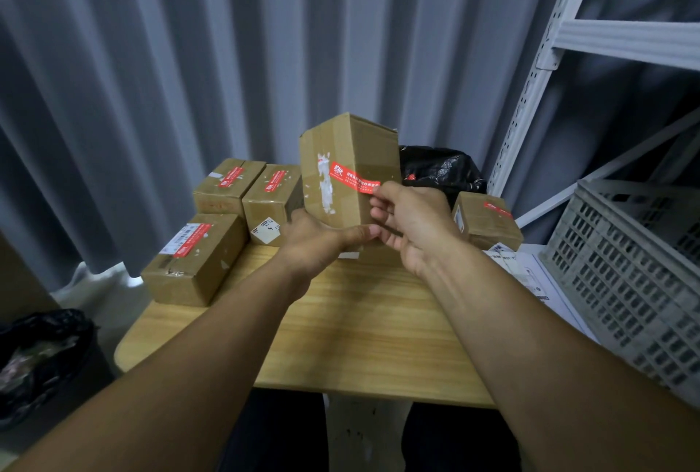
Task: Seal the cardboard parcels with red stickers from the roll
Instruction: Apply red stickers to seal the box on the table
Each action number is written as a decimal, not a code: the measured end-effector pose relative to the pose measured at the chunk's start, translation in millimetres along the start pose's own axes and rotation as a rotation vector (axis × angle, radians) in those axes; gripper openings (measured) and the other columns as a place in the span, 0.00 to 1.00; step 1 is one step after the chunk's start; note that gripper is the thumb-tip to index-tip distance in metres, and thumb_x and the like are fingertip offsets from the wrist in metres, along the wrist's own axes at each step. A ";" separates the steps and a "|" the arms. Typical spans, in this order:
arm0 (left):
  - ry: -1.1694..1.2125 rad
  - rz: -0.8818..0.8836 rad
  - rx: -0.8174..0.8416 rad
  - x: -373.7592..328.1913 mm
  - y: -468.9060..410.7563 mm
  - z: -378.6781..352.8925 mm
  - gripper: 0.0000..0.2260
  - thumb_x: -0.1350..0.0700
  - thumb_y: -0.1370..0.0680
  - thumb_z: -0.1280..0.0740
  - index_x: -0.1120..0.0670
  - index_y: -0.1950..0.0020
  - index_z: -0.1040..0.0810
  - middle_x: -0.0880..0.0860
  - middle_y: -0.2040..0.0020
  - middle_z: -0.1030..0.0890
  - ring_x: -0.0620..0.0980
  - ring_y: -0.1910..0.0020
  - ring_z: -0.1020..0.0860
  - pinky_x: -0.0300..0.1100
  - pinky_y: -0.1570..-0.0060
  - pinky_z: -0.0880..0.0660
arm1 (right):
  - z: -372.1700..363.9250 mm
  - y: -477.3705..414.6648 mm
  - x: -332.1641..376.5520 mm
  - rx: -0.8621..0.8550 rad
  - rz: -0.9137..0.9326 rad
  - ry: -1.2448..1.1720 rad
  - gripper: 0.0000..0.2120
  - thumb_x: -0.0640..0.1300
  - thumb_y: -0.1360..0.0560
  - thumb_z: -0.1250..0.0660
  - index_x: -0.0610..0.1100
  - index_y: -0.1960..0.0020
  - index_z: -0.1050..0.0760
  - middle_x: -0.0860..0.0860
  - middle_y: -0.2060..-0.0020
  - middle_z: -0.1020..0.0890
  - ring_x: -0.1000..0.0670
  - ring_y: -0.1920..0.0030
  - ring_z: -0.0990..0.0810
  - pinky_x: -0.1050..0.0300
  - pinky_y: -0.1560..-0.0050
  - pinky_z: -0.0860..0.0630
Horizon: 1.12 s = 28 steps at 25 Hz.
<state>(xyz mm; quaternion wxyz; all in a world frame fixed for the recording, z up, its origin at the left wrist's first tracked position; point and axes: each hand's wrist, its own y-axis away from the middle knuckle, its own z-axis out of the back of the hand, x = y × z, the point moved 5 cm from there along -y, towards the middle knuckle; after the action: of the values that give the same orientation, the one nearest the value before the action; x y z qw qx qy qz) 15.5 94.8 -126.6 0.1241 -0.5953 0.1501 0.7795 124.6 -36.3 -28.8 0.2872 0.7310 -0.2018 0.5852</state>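
Note:
A cardboard parcel (pixel 350 157) stands tilted above the wooden table (pixel 363 335), its broad face toward me. A red sticker (pixel 354 178) lies slantwise across that face. My left hand (pixel 318 244) grips the parcel's lower edge from the left. My right hand (pixel 411 221) pinches the sticker's right end at the parcel's right edge. Three stickered parcels sit at the left: a near one (pixel 195 261), a far one (pixel 227 185) and a middle one (pixel 271 202). Another stickered parcel (pixel 486 221) sits at the right. The sticker roll is not in sight.
A black plastic bag (pixel 441 168) lies behind the held parcel. A grey slotted crate (pixel 625 267) stands at the right over some papers (pixel 530 274). White metal shelving (pixel 549 66) rises at the right. Grey curtain hangs behind. A dark bin with a bag (pixel 41 361) sits lower left.

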 end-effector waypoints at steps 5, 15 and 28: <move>-0.010 -0.020 -0.026 -8.1 12.6 5.3 0.52 0.29 0.56 0.18 0.43 0.35 0.26 0.49 0.37 0.21 0.53 0.40 0.20 0.53 0.41 0.21 | -2.8 -0.5 -2.9 0.045 -0.039 -0.067 0.06 0.44 0.27 0.25 0.43 0.53 0.18 0.51 0.67 0.19 0.54 0.66 0.21 0.60 0.66 0.23; -0.100 -0.001 -0.099 -32.5 37.4 21.4 0.52 0.34 0.51 0.16 0.51 0.34 0.30 0.51 0.37 0.29 0.49 0.38 0.27 0.47 0.37 0.24 | -5.8 0.3 -0.1 0.038 0.036 0.002 0.02 0.39 0.24 0.29 0.41 0.53 0.20 0.46 0.58 0.17 0.49 0.56 0.19 0.49 0.49 0.17; -0.193 0.023 -0.188 -50.2 54.9 28.2 0.54 0.40 0.43 0.16 0.54 0.25 0.40 0.55 0.33 0.38 0.55 0.31 0.35 0.50 0.30 0.31 | -7.8 6.0 3.0 0.012 0.092 0.036 0.04 0.40 0.20 0.33 0.40 0.50 0.20 0.45 0.53 0.15 0.49 0.51 0.15 0.50 0.46 0.18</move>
<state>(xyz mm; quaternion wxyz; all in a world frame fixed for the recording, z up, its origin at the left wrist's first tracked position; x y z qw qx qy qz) -16.9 54.1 -66.5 0.0725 -0.5246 0.0704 0.8453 115.7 -35.6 -23.6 0.2588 0.7119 -0.2264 0.6123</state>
